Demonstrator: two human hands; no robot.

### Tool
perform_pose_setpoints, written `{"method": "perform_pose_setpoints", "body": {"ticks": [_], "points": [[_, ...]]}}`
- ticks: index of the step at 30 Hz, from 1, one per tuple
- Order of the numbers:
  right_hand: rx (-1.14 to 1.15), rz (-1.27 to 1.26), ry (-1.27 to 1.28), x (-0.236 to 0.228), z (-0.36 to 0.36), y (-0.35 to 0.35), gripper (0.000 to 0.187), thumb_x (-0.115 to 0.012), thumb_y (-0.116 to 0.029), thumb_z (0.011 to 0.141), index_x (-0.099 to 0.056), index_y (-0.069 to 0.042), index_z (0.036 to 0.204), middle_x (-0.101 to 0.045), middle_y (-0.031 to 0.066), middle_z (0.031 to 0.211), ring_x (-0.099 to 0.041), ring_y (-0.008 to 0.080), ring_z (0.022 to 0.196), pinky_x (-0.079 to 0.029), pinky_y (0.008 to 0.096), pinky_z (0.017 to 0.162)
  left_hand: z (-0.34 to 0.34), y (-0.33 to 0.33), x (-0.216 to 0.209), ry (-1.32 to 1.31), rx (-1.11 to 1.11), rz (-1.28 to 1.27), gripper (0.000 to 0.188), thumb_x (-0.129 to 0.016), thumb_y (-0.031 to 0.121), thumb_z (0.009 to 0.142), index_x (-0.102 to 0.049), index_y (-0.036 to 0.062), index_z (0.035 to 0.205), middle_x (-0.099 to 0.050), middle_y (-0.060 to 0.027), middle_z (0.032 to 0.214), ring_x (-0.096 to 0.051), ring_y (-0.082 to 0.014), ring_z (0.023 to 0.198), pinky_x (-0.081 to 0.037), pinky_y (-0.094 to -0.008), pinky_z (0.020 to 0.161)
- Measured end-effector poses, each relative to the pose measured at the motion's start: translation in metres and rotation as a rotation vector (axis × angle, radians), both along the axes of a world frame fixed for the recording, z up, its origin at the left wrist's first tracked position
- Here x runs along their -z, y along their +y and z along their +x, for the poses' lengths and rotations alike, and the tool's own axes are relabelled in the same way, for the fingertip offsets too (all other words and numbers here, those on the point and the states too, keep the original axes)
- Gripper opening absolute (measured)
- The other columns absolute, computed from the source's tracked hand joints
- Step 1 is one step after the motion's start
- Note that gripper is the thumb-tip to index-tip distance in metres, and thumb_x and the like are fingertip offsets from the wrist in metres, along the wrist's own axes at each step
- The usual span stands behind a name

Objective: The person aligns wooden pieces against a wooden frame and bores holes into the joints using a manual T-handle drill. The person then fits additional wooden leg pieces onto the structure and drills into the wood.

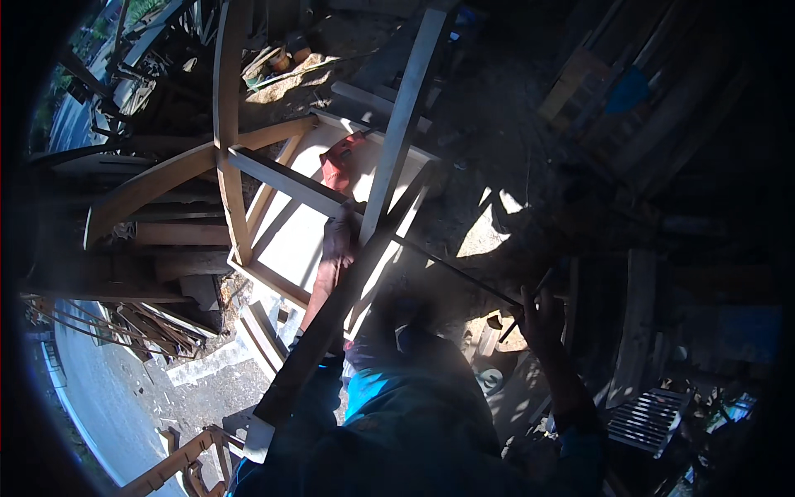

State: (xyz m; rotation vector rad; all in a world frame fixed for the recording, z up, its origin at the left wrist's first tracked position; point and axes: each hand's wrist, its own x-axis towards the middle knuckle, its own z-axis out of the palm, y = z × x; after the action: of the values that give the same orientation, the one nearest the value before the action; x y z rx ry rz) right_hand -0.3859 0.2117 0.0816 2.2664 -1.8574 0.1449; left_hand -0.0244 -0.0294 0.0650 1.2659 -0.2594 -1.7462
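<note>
A wooden furniture frame point(226, 108) with curved and straight members stands in front of me, built around a pale flat panel point(290, 236). My left hand point(338, 236) is closed around the frame where a crosspiece point(286, 180) meets an upright post point(402, 124). To the right, in shadow, my right hand point(540, 319) grips the end of a long thin dark rod point(455, 272), near what looks like a short crossbar. The rod's far end reaches the post; its exact contact is hard to see. A red power tool point(338, 163) lies on the panel, beyond my left hand.
Stacked boards point(182, 234) lie at the left. Thin strips point(137, 327) are piled below them. Another wooden frame point(178, 460) stands at the lower left. A slatted piece point(648, 421) lies at the lower right, and a round roll-like thing point(489, 380) sits near my legs.
</note>
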Motion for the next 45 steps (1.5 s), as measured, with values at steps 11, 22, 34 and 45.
{"method": "perform_pose_setpoints", "body": {"ticks": [11, 22, 34, 45], "points": [[-0.452, -0.229, -0.39, 0.015, -0.015, -0.069, 0.043, -0.056, -0.046, 0.088, -0.051, -0.007, 0.07, -0.055, 0.0107, 0.082, -0.055, 0.0295, 0.078, -0.043, 0.0485, 0.074, 0.011, -0.005, 0.023, -0.077, -0.014, 0.032, 0.04, -0.065, 0.033, 0.088, -0.053, 0.003, 0.113, -0.059, -0.0112, 0.092, -0.064, -0.0251, 0.081, -0.056, -0.0406, 0.072], [1.33, 0.657, -2.052, -0.019, 0.051, -0.044, 0.024, -0.059, -0.034, 0.091, -0.053, -0.013, 0.099, -0.043, -0.0003, 0.058, -0.038, 0.0099, 0.042, -0.039, 0.0294, 0.043, 0.013, -0.001, 0.022, -0.044, -0.029, 0.107, 0.037, -0.068, 0.026, 0.085, -0.055, 0.0026, 0.11, -0.061, -0.0101, 0.088, -0.064, -0.0242, 0.078, -0.057, -0.0388, 0.069], [0.213, 0.303, -0.614, -0.006, 0.023, 0.019, 0.056, -0.061, -0.002, 0.08, -0.047, -0.005, 0.134, -0.051, 0.0226, 0.118, -0.057, 0.0389, 0.101, -0.05, 0.047, 0.081, 0.001, 0.003, 0.006, -0.106, -0.013, 0.02, 0.043, -0.057, 0.039, 0.087, -0.057, 0.0012, 0.106, -0.06, -0.0122, 0.089, -0.059, -0.0211, 0.078, -0.05, -0.0356, 0.072], [-0.373, -0.175, -0.095, -0.011, 0.005, -0.051, 0.038, -0.062, -0.045, 0.084, -0.063, -0.008, 0.092, -0.049, 0.0093, 0.081, -0.052, 0.0265, 0.077, -0.044, 0.0477, 0.08, 0.003, 0.008, -0.001, -0.23, 0.057, 0.043, 0.051, -0.05, 0.049, 0.091, -0.058, 0.0016, 0.109, -0.061, -0.0098, 0.093, -0.059, -0.0191, 0.085, -0.046, -0.0331, 0.081]]}}
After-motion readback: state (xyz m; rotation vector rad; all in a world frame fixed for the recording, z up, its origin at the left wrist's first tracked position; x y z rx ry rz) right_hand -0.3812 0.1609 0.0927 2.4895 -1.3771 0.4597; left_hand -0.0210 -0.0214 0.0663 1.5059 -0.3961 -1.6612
